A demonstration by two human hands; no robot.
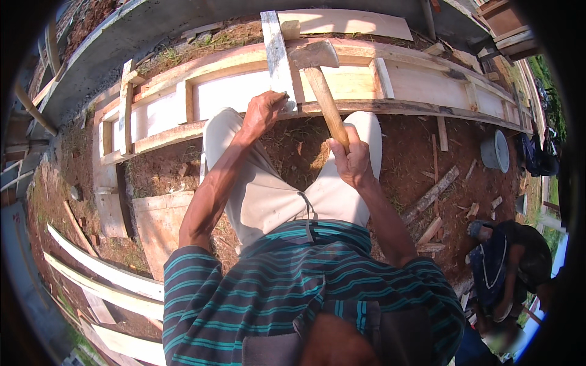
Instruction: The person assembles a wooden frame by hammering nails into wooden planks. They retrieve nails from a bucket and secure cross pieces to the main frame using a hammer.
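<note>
My right hand point(353, 160) is wrapped round the wooden handle of a hatchet point(326, 104). Its metal head point(314, 55) is raised above a long wooden frame point(244, 59) with panels set between its rails. A pale, weathered board point(278, 58) crosses the frame from far to near. At that board's near end, my left hand point(266, 113) is closed with fingertips pinched together. Whatever the pinch holds is too small to make out. My knees, in light trousers point(262, 183), are up against the frame's near rail.
A grey concrete wall point(201, 15) runs behind the frame. To the right are a bucket point(495, 152), scrap wood point(431, 195) on reddish soil, and another person point(513, 262) bent low. Long planks point(104, 268) lie at the lower left, beside a wide panel point(162, 213).
</note>
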